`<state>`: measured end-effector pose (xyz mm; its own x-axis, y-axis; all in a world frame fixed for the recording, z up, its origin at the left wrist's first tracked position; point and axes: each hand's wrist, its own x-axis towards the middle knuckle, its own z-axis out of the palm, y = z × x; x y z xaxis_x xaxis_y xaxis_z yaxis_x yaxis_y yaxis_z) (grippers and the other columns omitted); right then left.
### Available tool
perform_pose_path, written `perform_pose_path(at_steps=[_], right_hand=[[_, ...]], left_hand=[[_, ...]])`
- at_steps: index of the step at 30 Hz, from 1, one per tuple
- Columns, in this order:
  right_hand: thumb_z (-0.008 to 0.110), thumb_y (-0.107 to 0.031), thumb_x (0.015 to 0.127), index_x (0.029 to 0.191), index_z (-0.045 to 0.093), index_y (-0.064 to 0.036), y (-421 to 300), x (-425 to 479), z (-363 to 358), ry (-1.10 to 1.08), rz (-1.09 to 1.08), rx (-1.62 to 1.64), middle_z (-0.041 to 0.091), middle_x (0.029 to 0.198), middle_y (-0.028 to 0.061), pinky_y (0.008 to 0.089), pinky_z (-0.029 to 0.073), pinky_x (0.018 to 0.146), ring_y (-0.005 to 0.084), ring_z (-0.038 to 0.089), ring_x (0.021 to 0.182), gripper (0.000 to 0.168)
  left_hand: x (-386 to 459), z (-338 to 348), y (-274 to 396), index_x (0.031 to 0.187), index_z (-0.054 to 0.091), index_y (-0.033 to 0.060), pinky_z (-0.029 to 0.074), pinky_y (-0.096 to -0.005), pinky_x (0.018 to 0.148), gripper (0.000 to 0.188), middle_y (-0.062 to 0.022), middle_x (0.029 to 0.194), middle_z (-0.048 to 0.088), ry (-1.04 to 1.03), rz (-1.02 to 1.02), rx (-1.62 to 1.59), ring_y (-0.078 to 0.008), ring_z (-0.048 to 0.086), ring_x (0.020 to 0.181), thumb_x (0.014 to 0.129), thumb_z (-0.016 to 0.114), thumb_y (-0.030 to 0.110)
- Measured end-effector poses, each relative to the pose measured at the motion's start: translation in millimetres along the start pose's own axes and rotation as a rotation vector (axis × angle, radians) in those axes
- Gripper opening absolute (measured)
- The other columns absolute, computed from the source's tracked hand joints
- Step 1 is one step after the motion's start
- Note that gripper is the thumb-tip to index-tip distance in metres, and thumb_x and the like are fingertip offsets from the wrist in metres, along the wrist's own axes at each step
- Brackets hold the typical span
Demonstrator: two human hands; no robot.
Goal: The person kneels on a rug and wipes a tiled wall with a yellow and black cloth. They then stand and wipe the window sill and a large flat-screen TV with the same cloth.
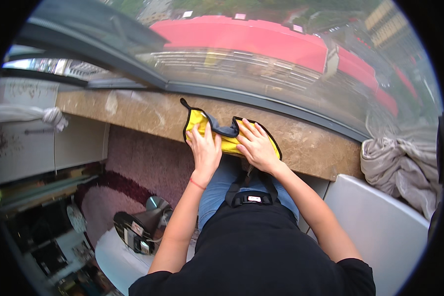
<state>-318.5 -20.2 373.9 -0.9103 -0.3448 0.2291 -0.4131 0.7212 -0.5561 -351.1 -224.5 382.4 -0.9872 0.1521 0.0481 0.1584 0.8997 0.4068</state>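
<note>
A yellow cloth [229, 145] with a grey reverse side and black edging lies on the brown stone windowsill [307, 148], partly folded over so that some grey shows in the middle. A black loop sticks out at its upper left corner. My left hand [205, 150] rests on the left part of the cloth, fingers spread; a thin red string circles that wrist. Flat on the right part of the cloth lies my right hand [258, 146], its fingers pointing up and left. Both palms hide some of the yellow side.
Beyond the sill stands a window pane [244, 70] in a grey frame. A bunched greyish curtain [399, 170] hangs at the right, above a white panel [370, 222]. A knotted curtain [53, 116] is at the left. Below left, several items sit on a white round surface [118, 259].
</note>
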Motion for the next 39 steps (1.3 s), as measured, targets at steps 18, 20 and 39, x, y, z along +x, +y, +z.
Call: perform_pose_path(at_steps=[18, 20, 39], right_hand=[[0.056, -0.02, 0.096, 0.135, 0.056, 0.003, -80.6, 81.0, 72.7, -0.321, -0.127, -0.232, 0.044, 0.152, 0.0256, 0.0513, 0.02, 0.122, 0.0395, 0.028, 0.15, 0.045], [0.052, -0.023, 0.1, 0.138, 0.054, 0.003, -93.0, 140.2, 97.7, -0.332, -0.209, -0.256, 0.042, 0.153, 0.0248, 0.0498, 0.02, 0.123, 0.0379, 0.028, 0.151, 0.046], [0.044, -0.017, 0.098, 0.142, 0.046, 0.008, -160.9, 285.4, 206.6, -0.316, -0.331, -0.338, 0.037, 0.156, 0.0287, 0.0519, 0.017, 0.123, 0.0415, 0.026, 0.151, 0.051]], left_hand=[[-5.9, 83.6, -74.1, 0.1, 0.063, -0.0084, 0.051, -0.0487, 0.084, 0.04, -0.0296, 0.1, 0.068, 0.45, -0.715, -1.007, -0.0436, 0.066, 0.101, 0.102, 0.05, 0.03], [34.6, 68.1, -121.1, 0.107, 0.061, -0.0071, 0.05, -0.0462, 0.09, 0.035, -0.0293, 0.108, 0.067, 0.689, -0.81, -1.118, -0.042, 0.064, 0.104, 0.103, 0.051, 0.026], [115.4, -22.8, -253.5, 0.142, 0.04, -0.0041, 0.042, -0.0479, 0.103, 0.048, -0.0285, 0.133, 0.055, 0.97, -0.784, -1.239, -0.0473, 0.053, 0.121, 0.1, 0.051, 0.017]])
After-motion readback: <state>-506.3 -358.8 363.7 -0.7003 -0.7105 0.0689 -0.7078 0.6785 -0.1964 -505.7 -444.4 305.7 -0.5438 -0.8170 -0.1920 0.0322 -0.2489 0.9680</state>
